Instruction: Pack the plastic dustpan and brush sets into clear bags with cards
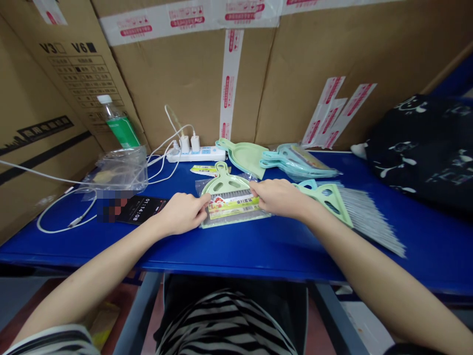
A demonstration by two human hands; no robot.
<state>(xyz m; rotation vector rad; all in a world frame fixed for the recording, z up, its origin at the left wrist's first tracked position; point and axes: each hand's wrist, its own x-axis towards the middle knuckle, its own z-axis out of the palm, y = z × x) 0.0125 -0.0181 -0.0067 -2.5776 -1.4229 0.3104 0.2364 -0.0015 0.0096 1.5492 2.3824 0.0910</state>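
A pale green dustpan-and-brush set [236,214] in a clear plastic bag lies on the blue table in front of me, its handle pointing away. A printed label card and a row of dark bristles show through the bag. My left hand [186,213] is closed at the set's left edge, thumb and fingers pinching the bag. At the right edge my right hand [275,196] is closed on the bag too, knuckles up. Right of it are green and blue brushes [328,197] with long grey bristles, partly behind my right forearm.
Behind the set lie a green dustpan [246,155] and bagged blue dustpans [295,162]. A power strip [199,154] with chargers and white cables, a phone [142,209], crumpled plastic bags [118,170] and a bottle [120,125] are at left. Cardboard boxes [185,74] wall the back; a dark patterned bag [421,148] sits right.
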